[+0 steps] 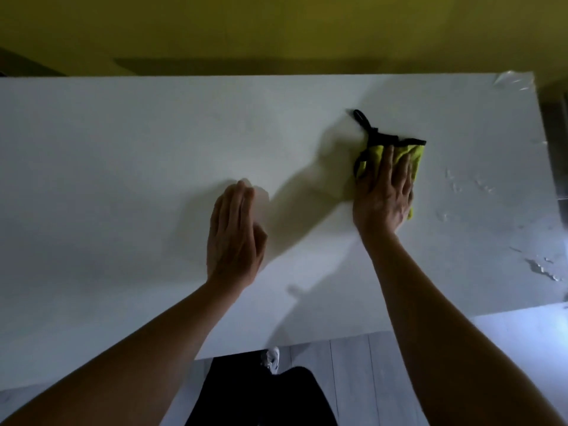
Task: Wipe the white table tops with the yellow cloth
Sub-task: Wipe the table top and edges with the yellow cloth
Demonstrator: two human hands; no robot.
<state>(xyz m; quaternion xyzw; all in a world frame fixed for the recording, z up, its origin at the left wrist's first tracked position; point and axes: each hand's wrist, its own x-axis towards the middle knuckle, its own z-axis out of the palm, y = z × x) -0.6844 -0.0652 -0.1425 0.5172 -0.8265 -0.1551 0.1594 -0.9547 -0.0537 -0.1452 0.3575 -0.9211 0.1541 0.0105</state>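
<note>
A white table top point(123, 149) fills most of the view. The yellow cloth point(415, 155), bunched, with black trim and a black loop pointing up-left, lies right of centre. My right hand point(384, 195) presses flat on the cloth, fingers spread over it, covering its near half. My left hand point(235, 232) rests flat on the bare table near the middle, fingers together, holding nothing.
Water droplets and wet streaks point(541, 269) mark the right part of the table. Clear plastic film point(513, 81) curls at the far right corner. A yellow wall point(276, 26) stands behind. Grey floor point(353, 364) and my shoe point(273, 359) show below the near edge.
</note>
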